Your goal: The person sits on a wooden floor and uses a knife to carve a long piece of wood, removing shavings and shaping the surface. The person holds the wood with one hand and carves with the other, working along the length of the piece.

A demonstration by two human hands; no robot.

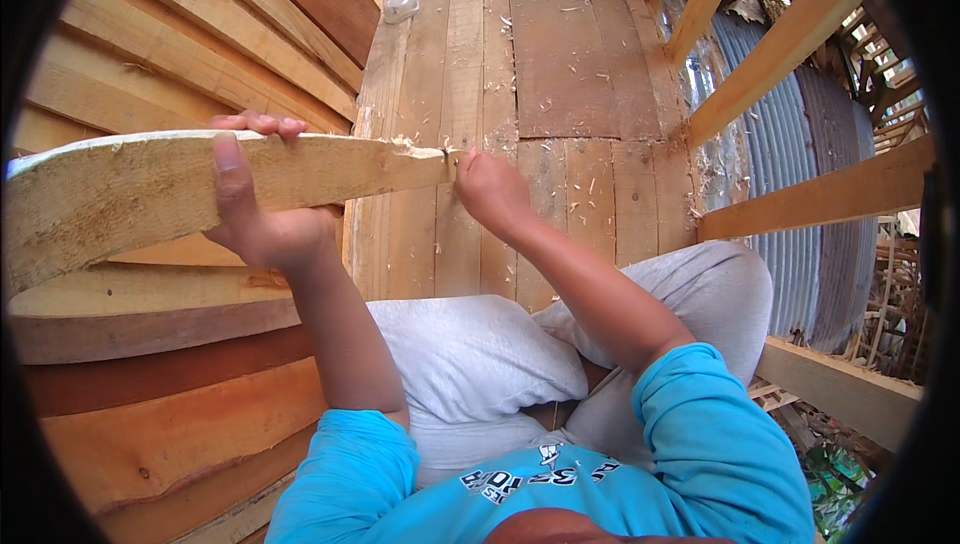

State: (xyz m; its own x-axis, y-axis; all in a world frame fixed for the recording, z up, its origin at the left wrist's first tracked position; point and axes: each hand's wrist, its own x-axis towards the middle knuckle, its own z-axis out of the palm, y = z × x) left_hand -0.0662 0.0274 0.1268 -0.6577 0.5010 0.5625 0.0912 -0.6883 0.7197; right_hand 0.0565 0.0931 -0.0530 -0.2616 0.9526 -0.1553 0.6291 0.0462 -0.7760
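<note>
A long, rough-sawn wooden board [130, 194] with a curved upper edge reaches in from the left and tapers to a narrow tip. My left hand [265, 229] grips it around its middle, thumb on the near face and fingertips over the top edge. At the tapered end, my right hand [490, 189] is closed in a fist, touching or nearly touching the tip. A small dark sliver shows between fist and wood; whether it is a blade cannot be made out. Frayed wood curls stand up along the top edge near that tip.
Wood shavings lie scattered over the plank floor [465, 54]. A small white object [400, 8] sits farther off, beside the plank wall [200, 44] on the left. Along the right runs a wooden railing [820, 189], with corrugated metal sheets [775, 124] beyond it. My legs are folded under me.
</note>
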